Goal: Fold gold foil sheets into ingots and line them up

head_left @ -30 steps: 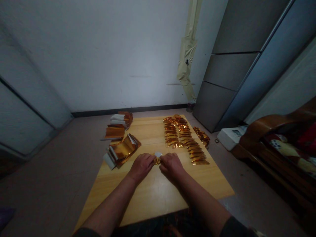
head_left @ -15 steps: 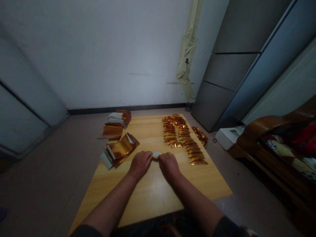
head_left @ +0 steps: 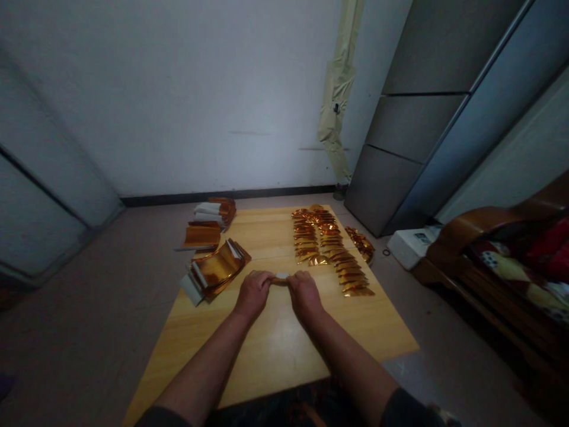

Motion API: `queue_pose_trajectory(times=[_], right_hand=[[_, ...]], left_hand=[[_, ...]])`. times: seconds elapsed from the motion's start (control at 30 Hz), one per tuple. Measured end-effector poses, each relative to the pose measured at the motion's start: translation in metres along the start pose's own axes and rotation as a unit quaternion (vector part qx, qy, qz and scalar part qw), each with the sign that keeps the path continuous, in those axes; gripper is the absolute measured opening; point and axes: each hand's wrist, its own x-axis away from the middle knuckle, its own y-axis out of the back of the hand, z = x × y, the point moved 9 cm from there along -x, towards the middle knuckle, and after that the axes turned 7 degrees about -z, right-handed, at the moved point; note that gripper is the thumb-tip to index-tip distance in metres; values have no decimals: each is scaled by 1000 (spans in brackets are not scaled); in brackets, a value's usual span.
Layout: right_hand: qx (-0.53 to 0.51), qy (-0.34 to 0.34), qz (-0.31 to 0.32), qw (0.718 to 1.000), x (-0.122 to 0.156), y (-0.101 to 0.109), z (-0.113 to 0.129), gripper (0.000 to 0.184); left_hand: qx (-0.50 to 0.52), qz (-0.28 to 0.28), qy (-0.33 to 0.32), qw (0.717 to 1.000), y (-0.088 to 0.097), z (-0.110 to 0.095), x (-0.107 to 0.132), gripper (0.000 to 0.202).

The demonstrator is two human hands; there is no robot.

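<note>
Between my two hands, low over the middle of the wooden table (head_left: 262, 356), is a small sheet of gold foil paper (head_left: 281, 280), with a white patch at its far edge and a gold fold along the near one. My left hand (head_left: 254, 292) is closed on its left end, and my right hand (head_left: 305, 293) pinches the right end. Fingertips are partly hidden behind the knuckles. Left of my hands lies a loose stack of gold foil sheets (head_left: 217, 265) with white backs. On the right, folded gold paper pieces (head_left: 351, 273) stand in overlapping rows.
More foil sheets (head_left: 202, 234) lie at the table's far left corner. A heap of folded gold pieces (head_left: 361, 244) sits beyond the right edge. Further right are a grey refrigerator (head_left: 400, 130), a white box (head_left: 408, 248) and a carved wooden seat (head_left: 480, 231). A wall (head_left: 200, 107) stands behind.
My hands have moved slightly apart along the sheet. The white patch between them looks narrower from front to back, and more of the gold fold shows.
</note>
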Motion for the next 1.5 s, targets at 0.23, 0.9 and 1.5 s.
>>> queue_pose_trajectory(times=[0.23, 0.9, 1.5], right_hand=[[-30, -70, 4, 997, -7, 5, -7, 24], [3, -124, -13, 992, -6, 3, -12, 20], [27, -97, -14, 995, -3, 4, -6, 21]], left_hand=[[5, 5, 92, 996, -6, 9, -5, 25], [-50, -58, 143, 987, 0, 9, 1, 9], [-102, -15, 22, 994, -8, -12, 1, 23]])
